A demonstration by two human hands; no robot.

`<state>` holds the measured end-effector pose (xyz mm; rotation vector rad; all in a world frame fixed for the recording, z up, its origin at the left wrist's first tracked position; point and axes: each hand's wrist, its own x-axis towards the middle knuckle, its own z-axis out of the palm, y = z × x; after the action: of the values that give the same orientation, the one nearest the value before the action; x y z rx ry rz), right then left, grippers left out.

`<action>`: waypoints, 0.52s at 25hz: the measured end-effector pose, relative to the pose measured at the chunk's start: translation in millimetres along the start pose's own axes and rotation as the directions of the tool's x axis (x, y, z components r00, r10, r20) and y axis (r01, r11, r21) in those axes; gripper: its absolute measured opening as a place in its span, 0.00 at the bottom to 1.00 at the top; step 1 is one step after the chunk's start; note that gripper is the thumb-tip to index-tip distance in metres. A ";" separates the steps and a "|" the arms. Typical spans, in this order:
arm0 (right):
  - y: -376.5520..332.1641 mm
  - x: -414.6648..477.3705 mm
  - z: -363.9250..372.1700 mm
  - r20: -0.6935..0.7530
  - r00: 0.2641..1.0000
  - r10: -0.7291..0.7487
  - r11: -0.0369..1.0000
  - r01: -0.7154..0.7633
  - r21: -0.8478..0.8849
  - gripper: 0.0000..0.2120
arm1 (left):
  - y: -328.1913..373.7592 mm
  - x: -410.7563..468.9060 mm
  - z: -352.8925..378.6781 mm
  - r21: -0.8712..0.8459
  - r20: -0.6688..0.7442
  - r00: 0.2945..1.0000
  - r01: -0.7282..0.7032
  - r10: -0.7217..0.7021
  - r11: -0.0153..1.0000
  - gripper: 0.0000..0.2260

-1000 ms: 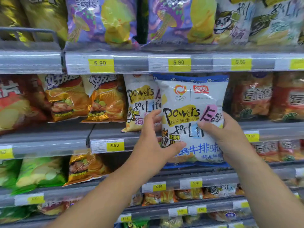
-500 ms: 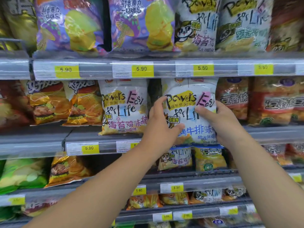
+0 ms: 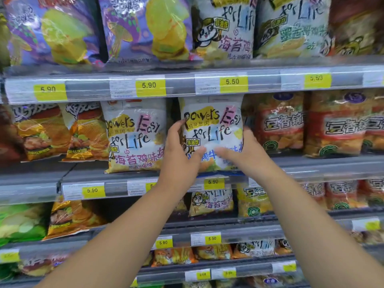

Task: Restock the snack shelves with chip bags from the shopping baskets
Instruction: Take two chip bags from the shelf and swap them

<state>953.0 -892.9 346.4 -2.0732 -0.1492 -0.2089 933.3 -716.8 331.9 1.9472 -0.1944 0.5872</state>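
Note:
A white chip bag (image 3: pixel 214 123) printed "Powers Easy for Life" with blue lettering stands upright on the second shelf (image 3: pixel 324 165), its bottom at the shelf's front lip. My left hand (image 3: pixel 178 156) grips its left edge and lower front. My right hand (image 3: pixel 242 154) holds its right side, with the thumb across the lower front. A matching white bag (image 3: pixel 135 134) with pink lettering stands just to its left, a dark gap between them.
Orange burger-print bags (image 3: pixel 62 134) fill the shelf's left part and red-orange bags (image 3: pixel 280 123) its right. Purple bags (image 3: pixel 145 30) and white bags (image 3: pixel 226 28) stand on the shelf above. Lower shelves hold green, orange and white bags. Yellow price tags (image 3: pixel 233 82) line the shelf edges.
Both hands have pushed the white bag up and back from in front of the shelves into the gap on the second shelf. The view has moved closer and shifted right.

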 end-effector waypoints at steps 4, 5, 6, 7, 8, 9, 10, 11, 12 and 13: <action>15.0 -7.8 -1.8 -0.008 0.996 -0.085 0.979 0.082 -0.189 0.23 | -3.7 -1.5 -1.6 0.167 0.045 0.999 -0.007 -0.001 0.986 0.35; 13.8 -4.3 0.7 -0.059 0.993 -0.100 0.973 0.085 -0.214 0.22 | -1.7 1.1 0.4 0.226 0.049 0.999 -0.013 0.002 0.974 0.34; 12.2 1.8 3.8 -0.103 0.989 -0.107 0.968 0.080 -0.239 0.22 | 0.7 4.8 3.1 0.259 0.037 0.999 -0.009 -0.001 0.966 0.33; 9.2 8.4 6.6 -0.142 0.983 -0.116 0.960 0.074 -0.269 0.23 | 3.3 9.2 5.9 0.271 0.019 1.000 0.004 -0.009 0.962 0.31; 7.5 15.8 9.0 -0.163 0.977 -0.136 0.950 0.082 -0.301 0.22 | 5.0 13.7 8.3 0.280 0.001 1.000 0.012 -0.012 0.960 0.30; 7.6 22.8 11.0 -0.173 0.972 -0.160 0.941 0.097 -0.324 0.20 | 4.9 18.1 10.9 0.300 -0.012 1.000 0.013 -0.009 0.954 0.30; 9.3 29.6 12.9 -0.170 0.970 -0.171 0.937 0.107 -0.333 0.19 | 4.1 21.6 13.2 0.336 -0.020 1.000 0.006 0.000 0.942 0.30; 12.0 35.8 14.9 -0.159 0.971 -0.178 0.936 0.117 -0.332 0.20 | 1.7 25.1 15.4 0.376 -0.023 1.000 -0.005 0.015 0.927 0.31; 14.9 41.5 16.8 -0.145 0.973 -0.178 0.940 0.124 -0.319 0.22 | -0.3 27.8 17.4 0.415 -0.024 0.999 -0.012 0.024 0.910 0.31; 15.9 45.4 18.2 -0.137 0.976 -0.171 0.943 0.123 -0.309 0.25 | -1.2 30.6 19.4 0.454 -0.023 0.999 -0.010 0.024 0.891 0.31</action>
<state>1002.0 -883.9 333.7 -2.3358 -0.1831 -0.5185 966.4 -729.7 339.2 2.3900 -0.0564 0.7195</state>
